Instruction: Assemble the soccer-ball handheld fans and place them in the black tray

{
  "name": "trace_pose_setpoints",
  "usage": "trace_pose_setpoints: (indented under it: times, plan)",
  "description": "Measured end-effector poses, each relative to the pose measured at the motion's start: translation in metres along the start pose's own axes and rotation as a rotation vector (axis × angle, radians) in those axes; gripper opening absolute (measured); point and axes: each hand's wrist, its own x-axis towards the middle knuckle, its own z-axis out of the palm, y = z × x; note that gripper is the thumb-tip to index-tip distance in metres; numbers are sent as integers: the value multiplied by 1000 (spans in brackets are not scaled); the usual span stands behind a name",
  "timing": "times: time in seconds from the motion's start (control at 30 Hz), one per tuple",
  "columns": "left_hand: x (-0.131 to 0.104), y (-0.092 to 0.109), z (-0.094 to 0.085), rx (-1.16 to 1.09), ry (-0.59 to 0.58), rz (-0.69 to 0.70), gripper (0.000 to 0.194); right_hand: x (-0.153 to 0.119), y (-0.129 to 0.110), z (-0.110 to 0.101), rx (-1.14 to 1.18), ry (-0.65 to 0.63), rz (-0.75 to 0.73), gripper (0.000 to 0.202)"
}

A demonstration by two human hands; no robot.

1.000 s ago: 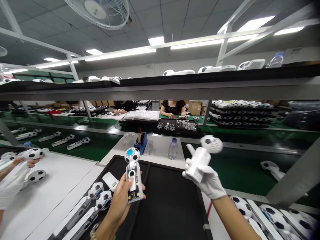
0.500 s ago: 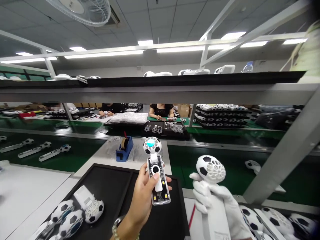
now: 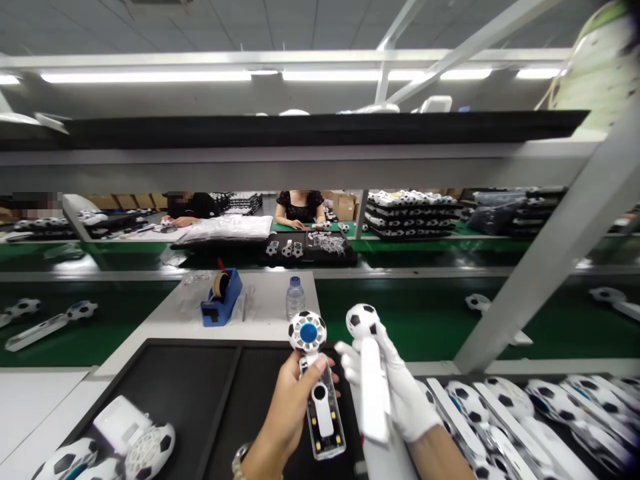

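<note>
My bare left hand [image 3: 281, 408] grips a soccer-ball handheld fan [image 3: 325, 427] by its clear-faced handle, which shows a dark circuit board and a white strip. Its round head, with a blue centre, points up, and my thumb presses near the top of the handle. My right hand [image 3: 407, 400], in a white glove, holds a second soccer-ball handheld fan [image 3: 373, 393] with a plain white handle, upright and slightly tilted. The two fans are close together but apart. Beneath my left hand lies a black divided tray [image 3: 187, 383], with several similar fans [image 3: 150, 450] in its near left corner.
More fans [image 3: 505, 400] lie in rows at the right. A blue tape dispenser [image 3: 223, 300] and a water bottle [image 3: 295, 299] stand on the white board ahead. Green conveyor belts [image 3: 400, 320] run across. A slanted metal post [image 3: 530, 247] rises at right. Co-workers [image 3: 300, 210] sit opposite.
My right hand has brought its fan leftward, nearer the other one, and turned it so the smooth side shows. My left hand's fan sits slightly lower. The view has tilted down and shifted right.
</note>
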Motion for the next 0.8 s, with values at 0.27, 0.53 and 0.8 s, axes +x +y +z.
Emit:
trace_pose_setpoints:
  times: [0.27,0.53,0.8]
  plan:
    - [10,0,-17,-21,-19,-98,32,7,24,27,254,41,143,25]
    - [14,-4,-14,25,10,-94,30,5,27,37,146,112,44,19]
    - [18,-8,-28,314,-53,160,18,6,31,24,-266,102,-144,31]
